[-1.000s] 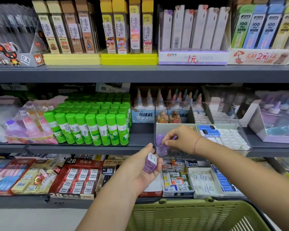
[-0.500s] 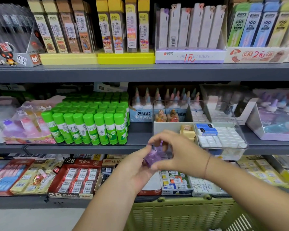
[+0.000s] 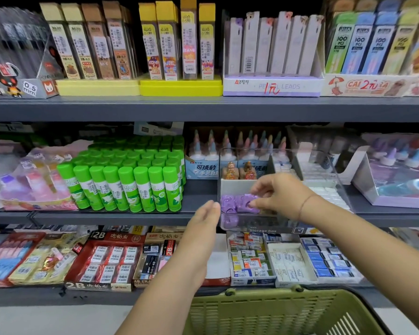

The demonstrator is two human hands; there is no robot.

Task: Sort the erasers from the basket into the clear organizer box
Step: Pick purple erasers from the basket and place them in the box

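Pinching a purple eraser (image 3: 249,203) with the right hand (image 3: 282,194), low in the front-left compartment of the clear organizer box (image 3: 271,230) on the middle shelf. Holding the left hand (image 3: 205,215) flat and empty, fingers straight, just beside the box's left wall. Down in front, under both arms, the green basket (image 3: 264,313).

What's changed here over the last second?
The purple eraser passed from the left-hand grip to the right-hand grip, which moved forward and holds it inside the clear organizer box, front-left compartment. The left-hand grip now holds nothing. Box, basket and glue sticks stayed put.
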